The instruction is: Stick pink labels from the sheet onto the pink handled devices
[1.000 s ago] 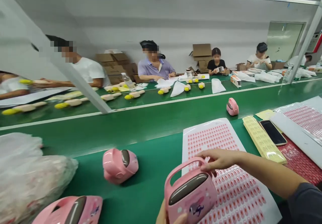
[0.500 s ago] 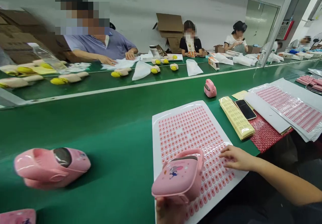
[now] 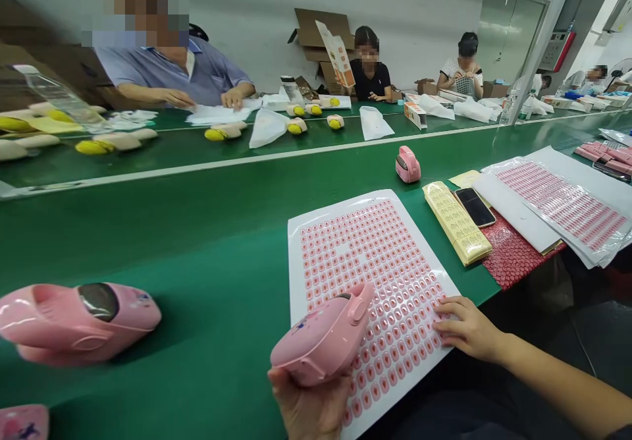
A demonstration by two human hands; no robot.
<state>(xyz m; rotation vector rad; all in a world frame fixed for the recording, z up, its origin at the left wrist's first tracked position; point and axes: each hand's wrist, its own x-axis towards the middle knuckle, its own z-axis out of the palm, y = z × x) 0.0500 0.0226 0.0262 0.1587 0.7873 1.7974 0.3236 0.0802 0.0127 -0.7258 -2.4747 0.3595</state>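
Long green table point(image 3: 212, 236) in a workshop, pale wall at the back, and across the way a person in a purple shirt point(image 3: 172, 74) sits with both hands on some white papers point(image 3: 217, 112). On the near side, the left hand point(image 3: 313, 407) has its fingers clamped around the bottom of a pink case point(image 3: 320, 341), which is tilted and held up over the lower left part of a white sheet point(image 3: 368, 265) full of little pink oval things, stickers by the look of them. The right hand point(image 3: 471, 331) isn't gripping anything, fingers apart and a bit bent at the sheet's right edge. Can't tell if the tips are actually pressing on it

As for how far along it is, there are a couple of blank patches in the upper middle of the grid and the rest is pretty much full, so I'd say only a few ovals are off and loads are left. Can't make out whether the held case has one on it. Another case point(image 3: 79, 325) lies off to the left, one pokes in at the bottom left corner, and a third case point(image 3: 407, 165) stands past the sheet, no clue if those are finished or waiting
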